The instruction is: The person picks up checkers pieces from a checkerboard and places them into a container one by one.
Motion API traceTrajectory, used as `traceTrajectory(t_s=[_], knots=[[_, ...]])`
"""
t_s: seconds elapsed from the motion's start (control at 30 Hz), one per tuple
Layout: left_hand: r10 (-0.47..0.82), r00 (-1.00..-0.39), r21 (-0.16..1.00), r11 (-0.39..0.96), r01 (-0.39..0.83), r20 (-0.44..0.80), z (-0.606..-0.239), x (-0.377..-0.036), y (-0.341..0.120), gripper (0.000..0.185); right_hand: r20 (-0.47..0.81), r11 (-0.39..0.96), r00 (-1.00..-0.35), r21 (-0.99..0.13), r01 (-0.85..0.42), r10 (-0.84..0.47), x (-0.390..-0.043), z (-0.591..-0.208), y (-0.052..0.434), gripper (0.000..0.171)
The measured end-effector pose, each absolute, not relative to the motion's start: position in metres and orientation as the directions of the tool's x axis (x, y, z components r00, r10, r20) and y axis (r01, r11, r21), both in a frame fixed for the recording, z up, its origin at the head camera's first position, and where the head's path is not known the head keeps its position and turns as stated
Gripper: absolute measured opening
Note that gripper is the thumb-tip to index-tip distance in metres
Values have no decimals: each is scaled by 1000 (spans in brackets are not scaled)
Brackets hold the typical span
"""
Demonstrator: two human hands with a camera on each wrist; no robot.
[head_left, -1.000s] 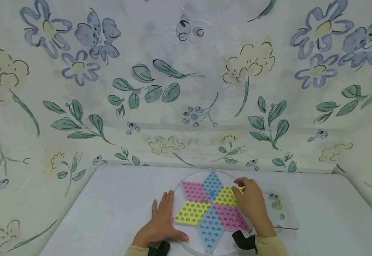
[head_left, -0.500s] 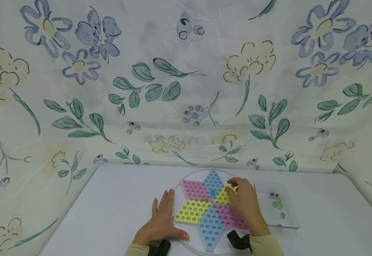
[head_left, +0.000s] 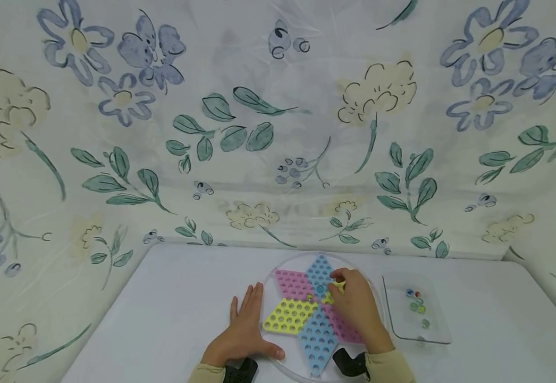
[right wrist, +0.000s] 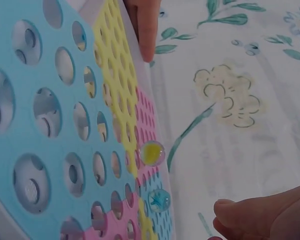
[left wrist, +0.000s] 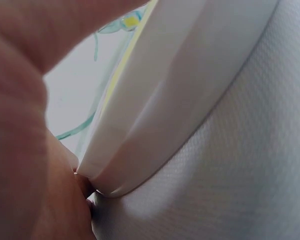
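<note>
1. The right hand [head_left: 356,308] covers the yellow point of the round white board with a pastel star of holes [head_left: 297,319]; its fingertips are curled near the centre, but whether they pinch anything cannot be made out.
2. The left wrist view shows only the board's rim and blurred skin.
3. The board lies on the white table [head_left: 163,308]; a yellow glass marble [right wrist: 152,153] and a blue glass marble [right wrist: 159,200] sit in centre holes.
4. The left hand [head_left: 244,332] rests flat, fingers straight, touching the rim.
5. A clear plastic tray [head_left: 438,330] of marbles lies just right.
</note>
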State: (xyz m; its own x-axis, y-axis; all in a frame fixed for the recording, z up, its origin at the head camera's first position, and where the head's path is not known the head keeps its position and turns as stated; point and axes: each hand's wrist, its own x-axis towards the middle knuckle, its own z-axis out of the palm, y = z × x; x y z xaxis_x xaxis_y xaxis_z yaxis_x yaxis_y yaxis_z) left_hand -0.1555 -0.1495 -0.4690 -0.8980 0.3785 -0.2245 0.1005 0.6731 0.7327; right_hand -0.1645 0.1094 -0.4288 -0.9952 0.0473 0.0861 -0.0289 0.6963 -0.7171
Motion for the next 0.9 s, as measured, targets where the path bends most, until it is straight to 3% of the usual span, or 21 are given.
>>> traceTrajectory(t_s=[0.6, 0.9], knots=[[373, -902, 743, 662, 96, -216, -469, -154, -148, 148, 107, 686, -992, -717, -123, -67, -172, -439, 101, 19], [376, -900, 739, 667, 97, -221, -469, -154, -149, 147, 19, 722, -997, -689, -63, -69, -176, -441, 96, 22]])
